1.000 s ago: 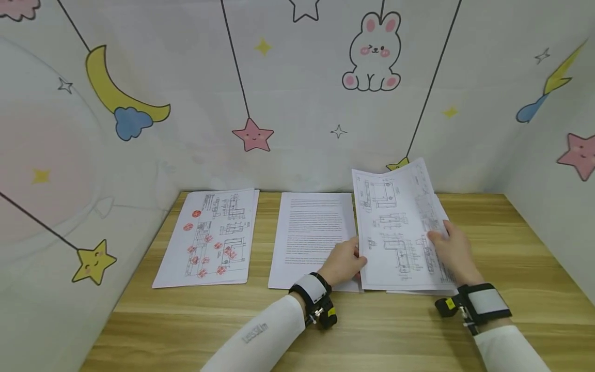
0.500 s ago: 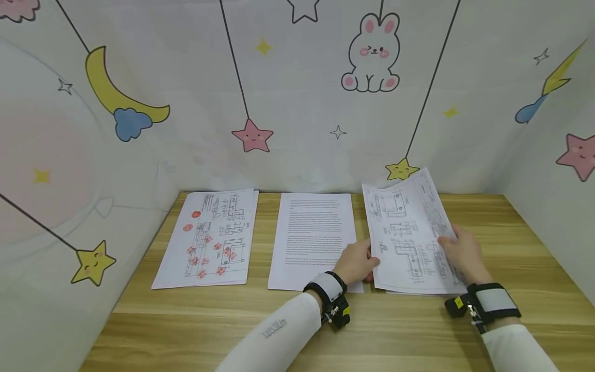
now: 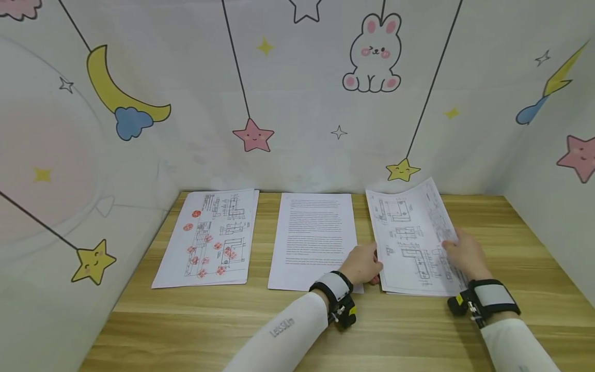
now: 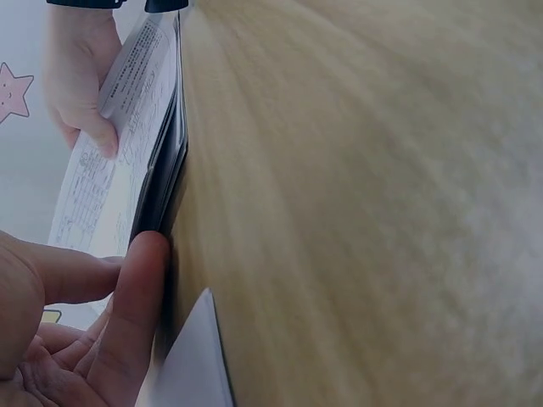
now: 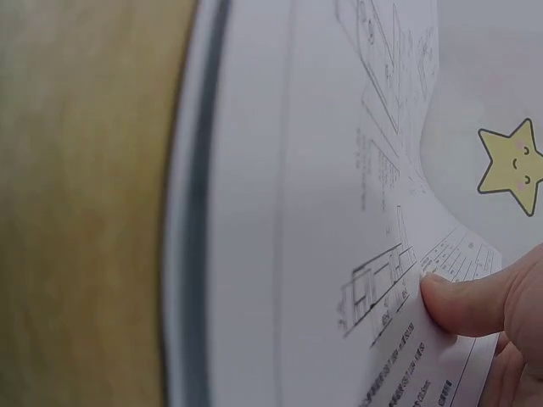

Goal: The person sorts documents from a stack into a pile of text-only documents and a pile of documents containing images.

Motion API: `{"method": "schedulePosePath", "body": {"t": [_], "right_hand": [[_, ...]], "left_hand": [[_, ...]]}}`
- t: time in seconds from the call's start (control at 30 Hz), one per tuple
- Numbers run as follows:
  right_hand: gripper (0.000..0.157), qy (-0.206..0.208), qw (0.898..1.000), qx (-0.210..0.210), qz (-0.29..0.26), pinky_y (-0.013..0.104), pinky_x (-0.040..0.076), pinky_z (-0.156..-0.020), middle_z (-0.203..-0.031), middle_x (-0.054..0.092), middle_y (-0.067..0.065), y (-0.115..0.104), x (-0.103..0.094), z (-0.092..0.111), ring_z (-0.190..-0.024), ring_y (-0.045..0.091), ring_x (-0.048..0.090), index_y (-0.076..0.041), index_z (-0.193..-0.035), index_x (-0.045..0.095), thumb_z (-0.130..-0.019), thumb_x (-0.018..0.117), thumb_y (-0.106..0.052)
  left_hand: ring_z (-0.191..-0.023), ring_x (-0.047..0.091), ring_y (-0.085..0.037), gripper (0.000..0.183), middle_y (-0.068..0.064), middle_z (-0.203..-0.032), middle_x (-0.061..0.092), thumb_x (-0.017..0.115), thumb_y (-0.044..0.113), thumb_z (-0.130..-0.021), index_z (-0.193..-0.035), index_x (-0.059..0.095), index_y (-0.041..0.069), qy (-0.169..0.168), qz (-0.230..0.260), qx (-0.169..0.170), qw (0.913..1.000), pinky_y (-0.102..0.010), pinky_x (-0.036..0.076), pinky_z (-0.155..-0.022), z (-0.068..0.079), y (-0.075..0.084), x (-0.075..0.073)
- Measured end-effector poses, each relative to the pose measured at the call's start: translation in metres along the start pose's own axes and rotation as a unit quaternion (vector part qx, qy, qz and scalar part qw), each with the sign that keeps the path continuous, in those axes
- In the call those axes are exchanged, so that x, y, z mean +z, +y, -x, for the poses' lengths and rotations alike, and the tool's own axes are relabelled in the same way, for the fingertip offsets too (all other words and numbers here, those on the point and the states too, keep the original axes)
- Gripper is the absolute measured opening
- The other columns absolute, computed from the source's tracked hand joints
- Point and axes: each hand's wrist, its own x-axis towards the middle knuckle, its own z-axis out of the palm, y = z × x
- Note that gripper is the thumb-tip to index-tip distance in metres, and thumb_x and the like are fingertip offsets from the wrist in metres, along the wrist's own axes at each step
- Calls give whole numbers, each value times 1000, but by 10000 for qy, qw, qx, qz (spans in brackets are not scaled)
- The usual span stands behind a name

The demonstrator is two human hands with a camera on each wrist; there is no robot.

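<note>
In the head view, a small stack of printed technical drawing sheets is at the right, its right side bowed upward. My right hand grips that raised right edge, thumb on the printed face and the other fingers behind. At the opposite edge, my left hand pinches the stack low by the tabletop. The left wrist view shows its fingertips against the stacked edges, where a dark layer shows beneath the white pages. Left of that hand lies a page of printed text, partly covered by it.
Drawing sheets with red stamp marks lie at the left of the wooden table. A white cloth backdrop with cartoon figures rises behind the table's back edge. Each wrist wears a strapped camera.
Both hands have shifted right with the drawing stack, and the sheets have come down lower toward the table. The text page and the stamped sheets have stayed put.
</note>
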Motion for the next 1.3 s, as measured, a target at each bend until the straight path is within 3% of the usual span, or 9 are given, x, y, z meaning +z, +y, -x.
{"method": "schedulePosePath", "body": {"t": [0.47,0.7,0.87,1.07,1.17,1.3], "right_hand": [[55,-448,9984,245,247,55,47,-75,-126,41,40,5,-6,-8,-95,44,54,13,-141,20,-97,41,-12],[55,-363,9985,256,315,55,46,-75,-124,43,39,6,-4,-11,-95,43,53,14,-140,24,-95,45,-11],[50,-305,9981,244,483,45,49,-65,-115,49,38,5,-3,-11,-86,40,57,16,-134,33,-94,48,-12],[44,-168,9955,226,904,36,45,-56,-103,55,36,2,-1,-13,-76,36,58,20,-121,43,-92,50,-12],[44,-156,9944,235,1018,38,46,-57,-102,56,38,1,-1,-14,-76,37,58,21,-119,44,-91,51,-13],[55,-125,9933,429,1068,48,47,-65,-112,50,42,0,-3,-11,-84,43,56,20,-127,36,-90,53,-16]], "left_hand": [[-37,58,-9,4,0,-50,62,59,10,-85,-85,55,11,-8,-221,-210,9995,-17,41,-38,-6,3,4],[-33,51,-10,7,1,-42,55,59,13,-84,-80,54,11,-82,-450,-332,9984,-19,36,-37,-9,3,5],[-30,46,-10,12,2,-40,51,61,14,-83,-75,53,10,-146,-674,-429,9967,-20,34,-32,-9,5,5],[-28,41,-9,11,2,-41,48,62,16,-83,-80,54,10,-106,-861,-338,9957,-20,31,-30,-8,4,5],[-28,40,-9,12,2,-42,48,62,17,-83,-79,53,10,-84,-909,-321,9953,-20,31,-30,-7,4,5],[-28,40,-9,13,1,-42,47,63,18,-82,-77,53,11,-47,-900,-398,9951,-21,30,-30,-7,5,6]]}}
